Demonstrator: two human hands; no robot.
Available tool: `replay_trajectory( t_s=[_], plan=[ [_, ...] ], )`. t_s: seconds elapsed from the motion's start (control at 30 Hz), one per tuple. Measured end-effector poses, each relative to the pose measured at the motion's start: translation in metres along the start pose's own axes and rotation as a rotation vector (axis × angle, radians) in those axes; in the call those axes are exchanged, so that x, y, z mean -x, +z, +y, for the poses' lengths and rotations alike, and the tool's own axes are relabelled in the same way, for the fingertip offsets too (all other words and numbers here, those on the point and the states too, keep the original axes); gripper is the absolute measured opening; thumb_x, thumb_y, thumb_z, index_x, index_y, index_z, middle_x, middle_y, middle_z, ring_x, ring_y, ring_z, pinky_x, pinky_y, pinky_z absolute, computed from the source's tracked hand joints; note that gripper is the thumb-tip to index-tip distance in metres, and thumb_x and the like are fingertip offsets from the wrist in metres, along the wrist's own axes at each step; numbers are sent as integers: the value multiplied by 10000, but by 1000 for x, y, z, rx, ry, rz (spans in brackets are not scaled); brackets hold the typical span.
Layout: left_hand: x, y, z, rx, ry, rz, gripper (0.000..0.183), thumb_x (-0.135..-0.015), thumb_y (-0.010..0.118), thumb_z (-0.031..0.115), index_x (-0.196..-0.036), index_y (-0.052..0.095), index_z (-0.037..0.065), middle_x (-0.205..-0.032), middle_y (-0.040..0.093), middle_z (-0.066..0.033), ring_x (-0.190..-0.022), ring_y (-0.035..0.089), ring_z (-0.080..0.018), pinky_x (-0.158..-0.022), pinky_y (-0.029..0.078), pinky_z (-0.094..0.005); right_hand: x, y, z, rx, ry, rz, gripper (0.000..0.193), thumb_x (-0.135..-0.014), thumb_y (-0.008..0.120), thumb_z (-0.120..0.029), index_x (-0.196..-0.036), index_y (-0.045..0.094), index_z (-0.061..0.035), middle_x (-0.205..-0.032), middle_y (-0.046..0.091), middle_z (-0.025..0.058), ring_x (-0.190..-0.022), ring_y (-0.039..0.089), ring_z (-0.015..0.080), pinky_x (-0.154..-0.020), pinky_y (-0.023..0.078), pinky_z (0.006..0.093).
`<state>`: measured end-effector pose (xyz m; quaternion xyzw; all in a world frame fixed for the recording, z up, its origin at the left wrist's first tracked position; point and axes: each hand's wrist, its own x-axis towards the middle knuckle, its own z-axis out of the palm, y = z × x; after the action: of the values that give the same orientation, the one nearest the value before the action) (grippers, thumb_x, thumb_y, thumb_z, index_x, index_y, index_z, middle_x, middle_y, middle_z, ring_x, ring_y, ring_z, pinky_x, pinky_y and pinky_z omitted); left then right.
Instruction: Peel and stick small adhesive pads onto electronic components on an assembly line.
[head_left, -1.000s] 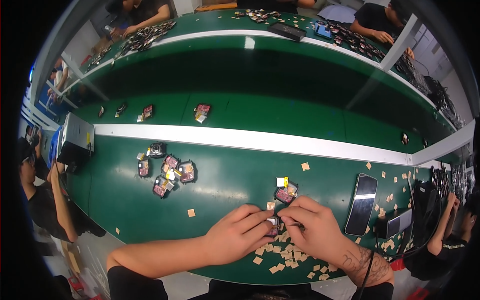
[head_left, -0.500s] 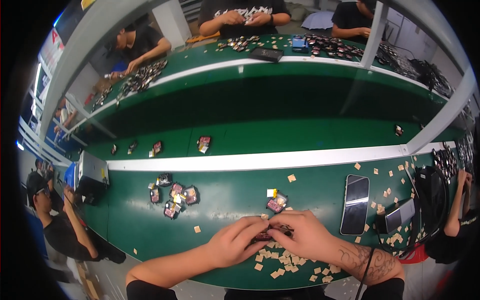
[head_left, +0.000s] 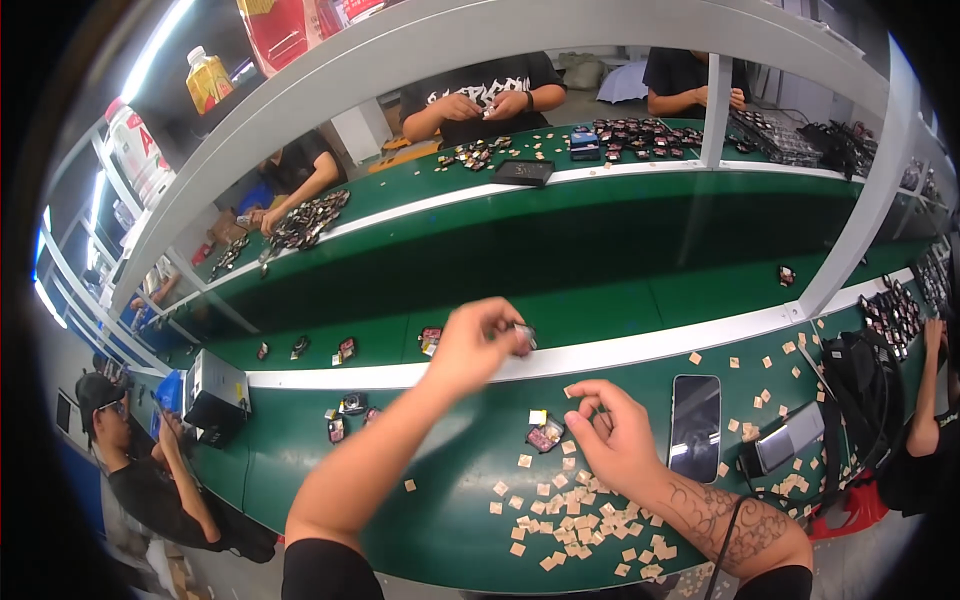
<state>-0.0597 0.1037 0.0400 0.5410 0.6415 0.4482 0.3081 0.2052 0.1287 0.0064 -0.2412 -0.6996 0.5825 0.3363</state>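
My left hand (head_left: pixel 472 347) is raised over the white rail, its fingers closed on a small black electronic module (head_left: pixel 524 338), partly hidden and blurred by motion. Over the green bench, my right hand (head_left: pixel 612 432) has its thumb and fingers apart and holds nothing. A tan square piece (head_left: pixel 570 391) lies at its fingertips; I cannot tell whether they touch. Just left of that hand, another module (head_left: pixel 545 433) with a reddish board and a yellow-white part rests on the bench. Many loose tan squares (head_left: pixel 580 522) are scattered below. My left forearm partly covers a group of modules (head_left: pixel 336 428).
A white rail (head_left: pixel 620 355) crosses behind my bench. Beyond it, several modules (head_left: pixel 344 350) lie on a green strip. A phone (head_left: pixel 695 428) and a grey box-shaped device (head_left: pixel 790 437) with cables are at right. A metal-cased box (head_left: pixel 217 390) stands at left. Co-workers sit around.
My hands have parted. The left one has moved forward and up to the rail with a module, while the right has opened beside the other module. The view has tilted upward.
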Motion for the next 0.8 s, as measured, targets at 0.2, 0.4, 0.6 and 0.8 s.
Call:
replay_trajectory(
  t_s=[0.2,0.4,0.6,0.8],
  plan=[
    [-63,-21,-46,-471,-200,65,405,-918,746,93,-1298,696,-34,-1015,774,-187,-943,769,-313,-890,600,-377,-2,3,1,217,-155,-37,149,-1042,627,-77,-1164,670,-4,-941,629,95,-653,560,203,-616,467,349],
    [2,18,-17,-786,306,280,512,-917,763,150,-1377,592,5,-1209,635,-227,-1135,630,-427,-1000,531,-484,-5,-7,6,315,-204,-67,125,-1042,572,-26,-1100,680,-1,-999,622,157,-786,662,341,-750,557,428],
    [113,50,16,-627,179,-15,816,-869,878,266,-1518,455,8,-1180,604,-182,-1122,605,-360,-977,525,-457,-1,-12,0,547,-214,-249,169,-953,651,24,-1100,726,-14,-968,599,112,-853,671,299,-711,561,398],
    [121,59,3,-561,206,-56,773,-888,842,172,-1536,451,13,-1179,609,-175,-1114,588,-389,-995,506,-459,1,-3,-17,1004,-249,-410,221,-827,738,-52,-1042,690,-36,-1028,613,93,-949,695,282,-725,619,397]
  ],
)
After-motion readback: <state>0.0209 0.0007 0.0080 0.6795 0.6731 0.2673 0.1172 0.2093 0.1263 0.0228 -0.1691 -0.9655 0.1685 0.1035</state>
